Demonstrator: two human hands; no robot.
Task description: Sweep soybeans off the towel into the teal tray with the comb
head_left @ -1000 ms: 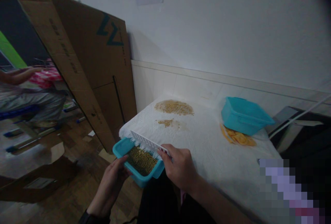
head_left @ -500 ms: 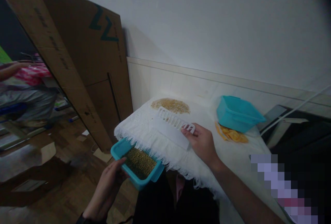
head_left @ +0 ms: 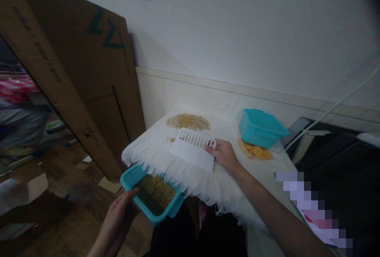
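My left hand (head_left: 117, 217) grips a teal tray (head_left: 128, 177) filled with small greenish beans, held just below the fringed front edge of a white cloth (head_left: 204, 181) on the table. My right hand (head_left: 224, 155) is closed on a flat white slotted scraper (head_left: 192, 152), held over the cloth. Beyond the scraper a pile of tan beans (head_left: 188, 122) lies on the cloth, with a smaller scatter (head_left: 170, 139) right by the scraper's left end.
A second teal tray (head_left: 261, 127) sits tilted at the back right, over yellow chips (head_left: 255, 152). A big cardboard sheet (head_left: 74, 75) leans against the wall on the left. A white cable (head_left: 332, 108) runs across the right. A wooden floor lies below left.
My right hand lifted the scraper from the tray's rim and carried it back over the cloth toward the bean piles. The tray in my left hand dropped slightly lower.
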